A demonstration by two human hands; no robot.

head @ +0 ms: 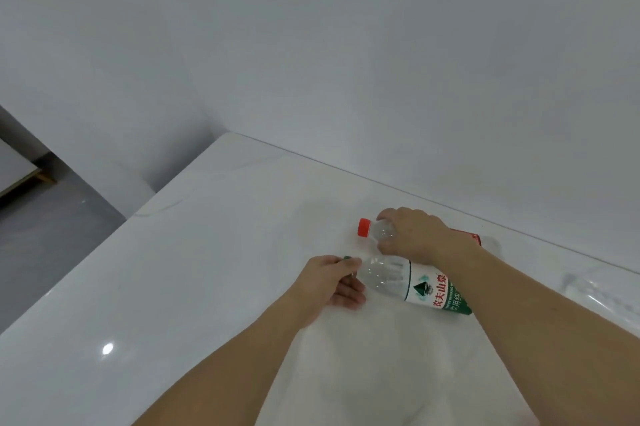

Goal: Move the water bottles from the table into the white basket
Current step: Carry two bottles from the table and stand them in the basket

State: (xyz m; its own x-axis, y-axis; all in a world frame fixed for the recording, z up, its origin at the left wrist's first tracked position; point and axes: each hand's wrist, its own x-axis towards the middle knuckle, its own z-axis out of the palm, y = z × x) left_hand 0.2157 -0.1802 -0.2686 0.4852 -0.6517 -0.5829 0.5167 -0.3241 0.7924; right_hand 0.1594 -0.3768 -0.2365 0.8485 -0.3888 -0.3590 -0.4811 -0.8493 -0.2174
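Water bottles, two of them, lie on their sides on the glossy white marble-look surface (194, 252), right of centre, caps pointing left. The far one is a clear plastic bottle with a red screw cap (379, 232); a strip of its red label shows past your wrist on the right. The near one is a clear plastic bottle with a white, red and green label (398, 281), lying just beside the first and angled slightly toward you.

Your right hand (417, 235) comes down from above onto the red-capped bottle, fingers curled over its shoulder and thumb on the near side, so the hand is clamped on that bottle. The bottle rests on the surface.

Your left hand (332, 281) is at the neck end of the labelled bottle. Thumb and forefinger pinch round the cap, of which only a sliver of green (346, 258) shows above the thumb. The remaining fingers curl underneath, beside the neck. That bottle also rests on the surface.

Both forearms reach in from the near edge, the right one crossing over the bottom end of the labelled bottle.

At the far right edge of the surface sits something clear and crinkled (588, 292), too blurred to identify. A plain white wall (346, 44) backs the surface. Grey floor (45, 238) shows at far left.
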